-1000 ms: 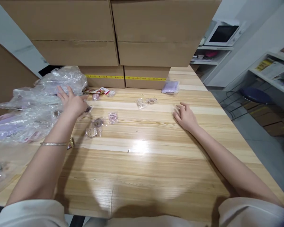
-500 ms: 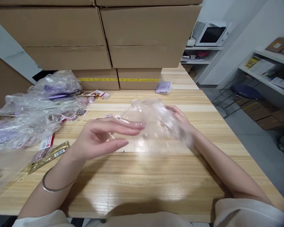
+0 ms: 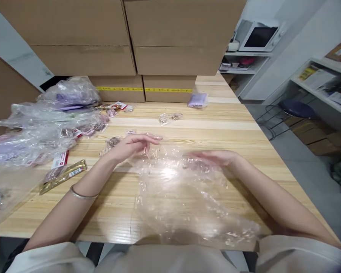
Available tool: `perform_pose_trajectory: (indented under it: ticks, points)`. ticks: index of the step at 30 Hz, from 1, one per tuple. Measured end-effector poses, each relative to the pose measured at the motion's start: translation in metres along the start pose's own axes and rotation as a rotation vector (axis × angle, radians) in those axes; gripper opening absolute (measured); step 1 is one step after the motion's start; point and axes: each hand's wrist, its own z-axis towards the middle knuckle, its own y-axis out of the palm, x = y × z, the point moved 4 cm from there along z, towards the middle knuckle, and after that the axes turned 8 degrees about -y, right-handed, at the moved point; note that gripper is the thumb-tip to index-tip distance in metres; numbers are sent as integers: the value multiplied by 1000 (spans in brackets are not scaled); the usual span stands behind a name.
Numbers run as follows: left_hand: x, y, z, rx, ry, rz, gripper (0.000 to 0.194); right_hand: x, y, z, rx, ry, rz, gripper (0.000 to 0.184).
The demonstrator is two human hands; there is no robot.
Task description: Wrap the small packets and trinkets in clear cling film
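A large clear plastic bag (image 3: 173, 197) lies crumpled and spread over the table in front of me, reaching towards its near edge. At its upper left part is my left hand (image 3: 135, 146), index finger stretched out and the other fingers bent loosely; whether they touch the film is hard to tell. My right hand (image 3: 216, 157), slightly blurred, rests against the upper right of the bag with its fingers stretched out flat. Beside my left wrist is a small packet with a brown item (image 3: 113, 142). Beyond the bag lie small clear packets (image 3: 169, 118).
On the left is a heap of clear bags with purple contents (image 3: 57, 121). A gold packet (image 3: 64, 177) and a red-and-white card (image 3: 59, 159) lie nearer. Cardboard boxes (image 3: 170, 57) stack at the back. A purple packet (image 3: 197, 100) sits by them.
The clear bag has come down from between my hands and spread towards me on the table. My left hand has moved away from me. Small packets behind the bag now show.
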Motion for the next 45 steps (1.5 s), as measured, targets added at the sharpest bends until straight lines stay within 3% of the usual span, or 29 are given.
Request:
perform_pose_trajectory:
  ticks: [3,5,8,9,10,12,14,16,19,21,23,25,28,30,31,32,34,36,38,42,45]
  points:
    - [0,0,10,-35,47,110,30,7,14,5,-27,130,-20,54]
    - [3,3,14,47,44,331,32,2,13,8,83,75,-105,42]
    - [16,9,2,544,63,757,33,-19,4,2,368,-77,-287,36]
    - [21,18,-6,673,107,865,37,-27,1,-1,436,-118,-354,37]
    - [25,30,-13,711,180,946,41,-35,-1,-4,479,-144,-426,40]
    - [22,64,-23,484,364,1048,44,-49,-5,-8,521,-133,-573,45]
    - [5,92,-29,175,405,1092,44,-58,-16,-9,551,-43,-731,48]
    - [-19,104,-32,6,268,1102,53,-64,-38,-10,590,81,-955,46]
    - [-46,105,-38,-94,58,1069,61,-70,-83,-11,669,271,-1292,40]
    - [-49,102,-44,-154,11,1029,60,-70,-111,-8,699,338,-1326,35]
    - [-40,98,-50,-190,13,974,55,-72,-130,2,744,277,-1296,34]
    - [-27,85,-50,-129,20,910,46,-77,-136,22,789,123,-1321,42]
    - [-16,39,-39,210,-40,877,40,-84,-128,67,699,-69,-1402,65]
    - [-20,-2,-27,440,-121,923,42,-85,-119,99,560,-94,-1439,79]
    - [-26,-21,-20,475,-163,953,48,-85,-116,113,507,-70,-1450,81]
    - [-34,-38,-13,448,-212,970,55,-86,-115,125,477,-32,-1457,78]
    - [-51,-59,0,228,-265,1003,67,-88,-117,142,490,65,-1460,65]
    - [-62,-67,6,31,-292,1041,72,-92,-122,153,571,145,-1453,52]
    - [-63,-69,9,-33,-310,1104,70,-96,-125,160,659,196,-1429,47]
    - [-56,-63,10,72,-363,1260,56,-99,-118,179,730,245,-1335,48]
    - [-57,-67,7,299,-467,1383,54,-101,-107,196,718,303,-1259,61]
